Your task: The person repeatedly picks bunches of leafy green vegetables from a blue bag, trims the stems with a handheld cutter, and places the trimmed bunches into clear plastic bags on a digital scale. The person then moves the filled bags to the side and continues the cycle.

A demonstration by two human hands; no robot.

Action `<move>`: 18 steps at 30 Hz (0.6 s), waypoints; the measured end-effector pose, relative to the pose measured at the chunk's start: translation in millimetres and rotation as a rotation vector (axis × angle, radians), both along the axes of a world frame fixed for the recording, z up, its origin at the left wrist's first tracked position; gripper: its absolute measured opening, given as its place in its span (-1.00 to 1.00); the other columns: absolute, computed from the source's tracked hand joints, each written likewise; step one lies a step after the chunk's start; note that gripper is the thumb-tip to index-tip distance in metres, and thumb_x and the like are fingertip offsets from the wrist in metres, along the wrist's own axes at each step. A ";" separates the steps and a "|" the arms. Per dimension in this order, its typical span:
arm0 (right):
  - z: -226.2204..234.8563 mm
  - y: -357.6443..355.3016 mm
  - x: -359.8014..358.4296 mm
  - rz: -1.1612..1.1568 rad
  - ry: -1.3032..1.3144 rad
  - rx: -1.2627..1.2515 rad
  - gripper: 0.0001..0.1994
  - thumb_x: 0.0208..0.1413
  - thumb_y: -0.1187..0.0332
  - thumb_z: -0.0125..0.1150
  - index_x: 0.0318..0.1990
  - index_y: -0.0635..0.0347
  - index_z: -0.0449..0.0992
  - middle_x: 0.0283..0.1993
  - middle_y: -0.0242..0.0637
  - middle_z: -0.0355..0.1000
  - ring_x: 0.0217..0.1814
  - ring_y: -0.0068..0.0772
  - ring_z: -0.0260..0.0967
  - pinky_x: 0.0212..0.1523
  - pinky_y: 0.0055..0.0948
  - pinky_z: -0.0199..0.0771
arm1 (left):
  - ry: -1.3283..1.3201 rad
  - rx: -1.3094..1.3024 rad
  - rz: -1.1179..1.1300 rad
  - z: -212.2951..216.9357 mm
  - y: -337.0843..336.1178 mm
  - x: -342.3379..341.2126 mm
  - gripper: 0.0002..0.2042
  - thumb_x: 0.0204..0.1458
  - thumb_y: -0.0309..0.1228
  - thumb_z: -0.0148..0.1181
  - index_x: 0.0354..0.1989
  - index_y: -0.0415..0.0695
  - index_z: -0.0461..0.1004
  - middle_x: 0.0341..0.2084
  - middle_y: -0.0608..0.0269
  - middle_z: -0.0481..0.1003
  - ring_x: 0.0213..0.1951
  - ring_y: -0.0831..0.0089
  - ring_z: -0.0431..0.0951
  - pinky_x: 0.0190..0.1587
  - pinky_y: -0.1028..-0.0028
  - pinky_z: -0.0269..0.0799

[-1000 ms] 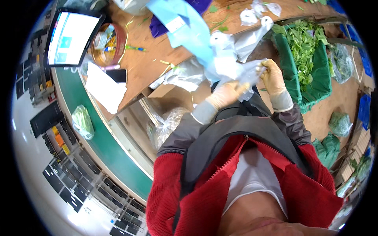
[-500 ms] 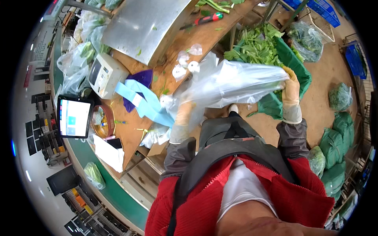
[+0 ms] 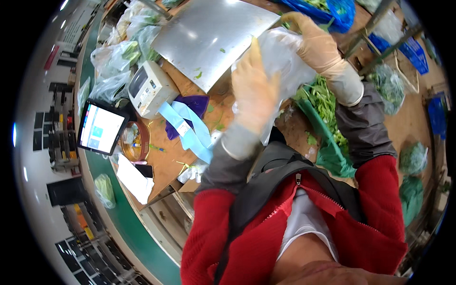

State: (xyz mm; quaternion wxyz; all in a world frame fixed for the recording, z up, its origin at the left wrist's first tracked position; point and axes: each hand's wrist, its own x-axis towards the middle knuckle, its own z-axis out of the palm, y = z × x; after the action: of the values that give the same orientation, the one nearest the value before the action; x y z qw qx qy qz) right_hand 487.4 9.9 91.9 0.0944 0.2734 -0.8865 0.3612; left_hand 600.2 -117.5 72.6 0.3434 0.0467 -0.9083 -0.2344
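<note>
A clear plastic bag [image 3: 285, 57] hangs between my two hands, over the edge of the wooden table. My right hand [image 3: 318, 47], in a pale glove, is bent at its upper right with fingers curled round the bag's edge. My left hand [image 3: 254, 92], gloved too and blurred by motion, is against the bag's left side, fingers stretched upward and thumb apart. Beneath my right forearm, loose leafy greens [image 3: 323, 102] fill a green sack [image 3: 330, 154]. Left of the bag lies a sloping metal plate [image 3: 213, 33] with bits of leaf on it.
Left on the wooden table [image 3: 166, 164] are a label printer [image 3: 149, 90], light-blue strips [image 3: 190, 128], a purple cloth [image 3: 195, 104], a round brown container [image 3: 135, 141] and a tablet screen [image 3: 102, 127]. Bagged vegetables [image 3: 114, 59] lie behind. A blue bag of greens [image 3: 332, 12] is at the far side.
Both hands have moved up and away from my body, toward the metal plate. The bag, stretched out sideways before, is now bunched between them. The view has shifted, showing the blue bag of greens.
</note>
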 end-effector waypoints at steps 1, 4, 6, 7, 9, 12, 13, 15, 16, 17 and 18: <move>2.2 -11.3 -19.7 0.102 0.109 0.050 -0.59 -0.02 0.13 0.18 -0.02 0.03 0.39 -0.02 -0.13 0.40 0.01 -0.08 0.34 -0.03 -0.31 0.34 | -0.008 0.005 0.018 -13.9 -37.3 -9.9 -0.57 -0.11 -0.41 0.17 0.03 -0.09 0.40 -0.19 0.11 0.47 -0.15 0.09 0.46 -0.02 0.29 0.33; -14.1 -24.0 -111.4 0.181 0.090 0.435 -0.62 -0.05 0.22 0.22 -0.05 0.11 0.43 -0.05 -0.10 0.41 0.01 -0.07 0.34 -0.01 -0.30 0.35 | -0.064 -0.130 0.167 13.8 -139.1 -31.0 -0.63 -0.08 -0.45 0.11 -0.02 -0.06 0.43 -0.24 0.14 0.50 -0.24 0.19 0.53 -0.20 0.33 0.48; 17.2 -31.2 -159.4 0.065 0.099 0.663 -0.69 0.02 0.29 0.17 -0.07 0.19 0.46 -0.04 -0.14 0.42 0.03 -0.13 0.34 0.00 -0.35 0.35 | -0.073 -0.559 0.287 27.9 -204.2 -36.8 -0.54 -0.04 -0.38 0.13 0.09 -0.16 0.30 -0.24 0.10 0.48 -0.24 0.25 0.53 -0.24 0.36 0.49; 30.9 -43.2 -183.4 -0.003 0.162 0.664 -0.72 0.05 0.34 0.14 -0.07 0.20 0.47 -0.01 -0.17 0.42 0.05 -0.16 0.35 0.00 -0.33 0.36 | -0.321 -0.568 0.448 52.3 -209.4 -40.7 -0.47 -0.03 -0.35 0.14 0.13 -0.26 0.20 -0.26 0.06 0.44 -0.26 0.23 0.51 -0.25 0.34 0.48; 46.5 -63.6 -198.7 0.242 0.282 0.421 -0.69 0.08 0.38 0.11 0.00 0.18 0.43 0.01 -0.23 0.42 0.06 -0.25 0.34 0.01 -0.34 0.36 | -0.106 -0.717 0.555 89.2 -221.9 -36.9 -0.41 -0.03 -0.37 0.14 0.18 -0.30 0.11 -0.30 0.04 0.40 -0.30 0.22 0.49 -0.26 0.34 0.47; 44.5 -92.4 -199.2 0.621 0.412 0.033 -0.64 0.12 0.44 0.08 0.10 0.15 0.36 0.04 -0.31 0.40 0.07 -0.39 0.33 0.01 -0.36 0.37 | 0.253 -0.619 0.505 91.2 -228.9 -28.5 -0.46 0.02 -0.42 0.11 0.18 -0.32 0.14 -0.21 -0.01 0.40 -0.28 0.27 0.49 -0.21 0.40 0.45; 47.2 -96.7 -198.7 0.739 0.458 -0.092 -0.62 0.14 0.46 0.07 0.14 0.14 0.34 0.05 -0.34 0.40 0.07 -0.44 0.32 0.02 -0.36 0.37 | 0.215 -0.423 0.496 80.8 -236.6 -31.8 -0.50 0.02 -0.47 0.09 0.16 -0.32 0.18 -0.13 -0.01 0.38 -0.20 0.25 0.47 -0.14 0.38 0.41; 5.9 -90.7 -207.3 0.640 -0.587 0.098 -0.56 0.13 0.46 0.10 0.20 0.14 0.27 0.08 -0.34 0.36 0.08 -0.50 0.29 0.08 -0.44 0.32 | 0.140 -0.034 0.469 35.3 -258.2 -36.7 -0.58 0.02 -0.56 0.05 0.11 -0.32 0.26 0.03 -0.03 0.35 -0.05 0.21 0.42 0.00 0.35 0.32; -0.7 -101.8 -196.3 0.657 -0.749 0.023 -0.56 0.13 0.45 0.10 0.19 0.14 0.28 0.07 -0.33 0.36 0.04 -0.54 0.28 0.07 -0.49 0.32 | 0.212 0.477 0.361 14.6 -273.7 -31.9 -0.60 0.04 -0.54 0.07 0.10 -0.31 0.27 -0.05 0.04 0.40 -0.11 0.27 0.46 -0.06 0.40 0.37; -4.1 -113.6 -184.2 0.669 -0.908 -0.047 -0.57 0.13 0.44 0.10 0.18 0.14 0.29 0.06 -0.32 0.37 0.00 -0.58 0.28 0.05 -0.53 0.31 | 0.293 0.984 0.232 -5.5 -288.6 -28.1 -0.61 0.05 -0.52 0.08 0.09 -0.30 0.28 -0.13 0.10 0.45 -0.17 0.33 0.49 -0.12 0.45 0.42; -9.7 -122.5 -180.2 0.733 -0.898 -0.193 -0.58 0.10 0.40 0.15 0.14 0.15 0.34 -0.03 -0.37 0.41 -0.06 -0.59 0.33 -0.01 -0.56 0.36 | 0.371 1.320 0.039 -27.5 -299.0 -29.3 -0.60 0.04 -0.50 0.10 0.08 -0.28 0.29 -0.15 0.12 0.46 -0.17 0.33 0.49 -0.13 0.46 0.44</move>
State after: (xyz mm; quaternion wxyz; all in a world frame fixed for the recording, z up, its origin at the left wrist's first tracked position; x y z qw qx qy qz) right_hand 307.2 -112.6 82.2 -0.3967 0.3725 -0.6505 0.5298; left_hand 570.9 -416.5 45.1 0.3971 0.2218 -0.5004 -0.7367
